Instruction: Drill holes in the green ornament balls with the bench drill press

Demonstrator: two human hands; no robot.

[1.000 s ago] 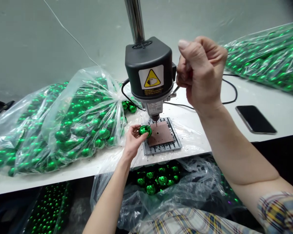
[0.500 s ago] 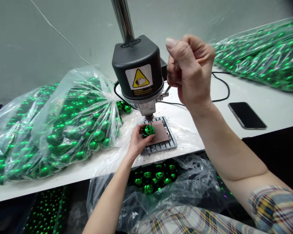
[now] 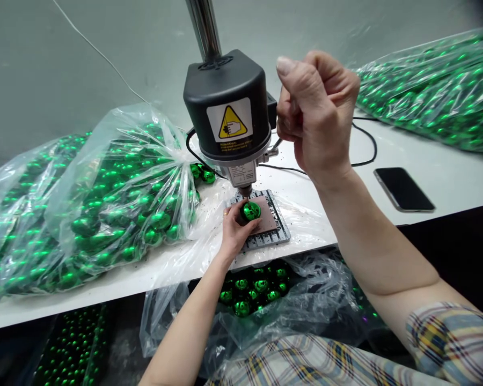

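My left hand pinches a shiny green ball between thumb and fingers, over a pinkish pad on the slotted metal base plate. Just above the ball is the chuck of a black drill press with a yellow warning label. My right hand is raised at the right of the drill head, fingers curled round the end of the metal lever; the grip itself is mostly hidden by the fingers. Dark shavings lie around the plate.
Clear bags of green balls lie at the left and the back right. A phone rests on the white table, with a black cable behind it. Below the table edge, an open plastic bag holds more green balls.
My left hand and the green ball have shifted slightly right on the pad. The ball now sits a little apart from the drill tip. My right hand stays raised at the lever.
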